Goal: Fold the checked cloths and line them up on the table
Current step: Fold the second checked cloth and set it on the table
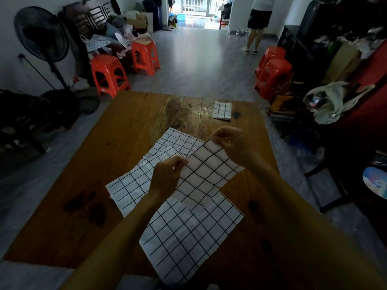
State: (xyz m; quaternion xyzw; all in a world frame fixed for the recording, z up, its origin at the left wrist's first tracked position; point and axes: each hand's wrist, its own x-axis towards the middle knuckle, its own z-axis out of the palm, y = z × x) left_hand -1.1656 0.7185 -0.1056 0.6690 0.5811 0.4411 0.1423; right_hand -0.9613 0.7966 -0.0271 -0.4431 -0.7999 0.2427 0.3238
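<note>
I hold a white cloth with black checks [206, 173] lifted a little above the wooden table [129, 126]. My left hand [167, 174] pinches its near-left top corner and my right hand [232, 143] pinches the far top corner. Under it lie other checked cloths spread flat: one to the left [134, 185], one behind [178, 141], one in front [188, 237]. A small folded checked cloth [222, 110] rests near the table's far right edge.
Red plastic stools stand beyond the table on the left [110, 75] and on the right [272, 74]. A standing fan [41, 36] is at the far left. A person [258, 24] stands far back on the floor. Clutter lines the right side.
</note>
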